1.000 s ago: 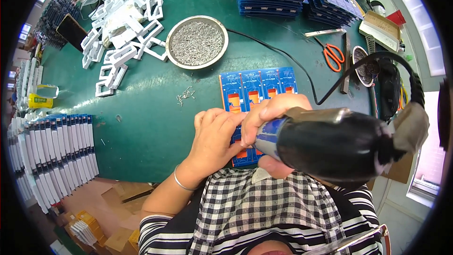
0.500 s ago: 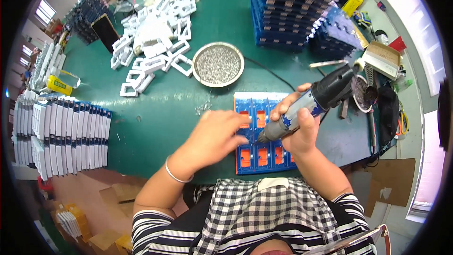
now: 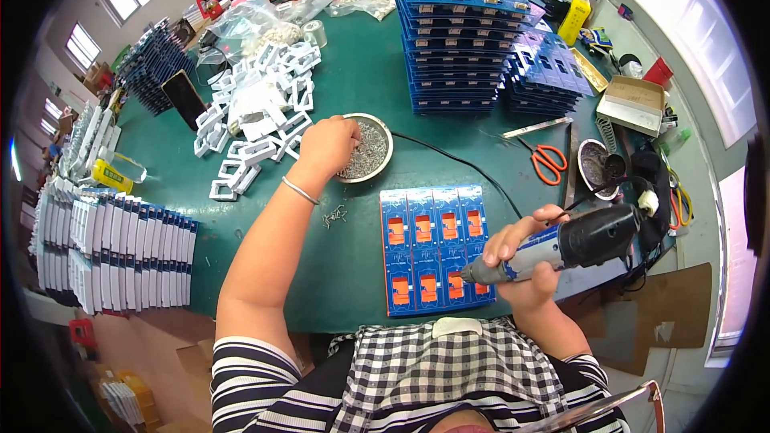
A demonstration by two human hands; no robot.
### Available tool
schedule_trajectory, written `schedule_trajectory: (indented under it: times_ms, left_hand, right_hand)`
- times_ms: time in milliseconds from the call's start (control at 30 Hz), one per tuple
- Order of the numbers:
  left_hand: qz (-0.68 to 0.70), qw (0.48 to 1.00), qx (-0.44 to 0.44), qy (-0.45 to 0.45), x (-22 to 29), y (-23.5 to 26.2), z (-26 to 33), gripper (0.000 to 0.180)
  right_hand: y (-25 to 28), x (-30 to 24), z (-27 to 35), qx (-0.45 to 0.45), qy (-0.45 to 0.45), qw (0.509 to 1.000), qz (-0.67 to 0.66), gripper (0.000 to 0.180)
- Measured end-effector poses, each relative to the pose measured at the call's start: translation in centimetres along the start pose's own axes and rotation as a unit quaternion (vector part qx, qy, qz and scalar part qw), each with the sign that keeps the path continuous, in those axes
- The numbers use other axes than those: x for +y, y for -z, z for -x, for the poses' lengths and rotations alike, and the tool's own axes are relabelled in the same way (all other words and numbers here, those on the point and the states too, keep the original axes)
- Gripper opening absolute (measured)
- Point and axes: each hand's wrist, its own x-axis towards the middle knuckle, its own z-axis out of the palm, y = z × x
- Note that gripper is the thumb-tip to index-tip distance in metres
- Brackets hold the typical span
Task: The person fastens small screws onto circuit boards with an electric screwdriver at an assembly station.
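Observation:
My left hand (image 3: 325, 146) reaches over a round bowl (image 3: 390, 152) full of small metal screws (image 3: 369, 151). Its fingers are bunched together among the screws, and their tips are hidden. An electric screwdriver (image 3: 529, 256) lies in the grip of my right hand (image 3: 525, 282), its tip pointing left. That tip is above the right side of a blue circuit board panel (image 3: 410, 249) with rectangular openings showing orange underneath. The panel lies flat near the table's front edge.
White plastic frames (image 3: 257, 152) are heaped left of the bowl. Tall stacks of blue boards (image 3: 453, 56) stand at the back. Stacked white-and-blue assemblies (image 3: 132, 252) line the left edge. Red-handled scissors (image 3: 550, 164) and a second bowl (image 3: 581, 159) lie right. A black cable (image 3: 457, 159) crosses the table.
My left hand has moved from the panel up to the bowl of screws. The screwdriver, in my right hand, has shifted right and turned more level. The view has tilted up slightly.

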Motion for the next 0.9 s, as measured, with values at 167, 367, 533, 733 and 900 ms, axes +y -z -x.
schedule_trajectory:
  times_ms: [167,367,533,733,900]
  left_hand:
    - [0.015,0.999,-0.028,-0.029,-0.7,-0.2,0.1,0.007]
    - [0.067,0.998,-0.017,0.005,-1.3,-0.4,-0.3,0.011]
    - [0.042,0.998,-0.036,-0.025,-0.6,-0.3,0.1,0.011]
    - [0.057,0.995,-0.087,-0.008,-0.6,0.8,-0.9,0.011]
    - [0.057,0.997,-0.042,-0.032,-1.3,1.1,-0.4,0.011]
  right_hand:
    - [0.1,0.2,0.1,0.023,-0.038,0.997,-0.066,0.060]
    - [-0.2,0.5,0.0,0.015,-0.017,1.000,0.007,0.059]
    - [-0.3,0.9,0.0,0.019,-0.025,1.000,0.001,0.058]
    - [-0.4,0.8,0.4,0.013,-0.020,1.000,0.012,0.058]
    - [-0.5,0.7,0.7,0.025,-0.028,0.999,0.014,0.059]
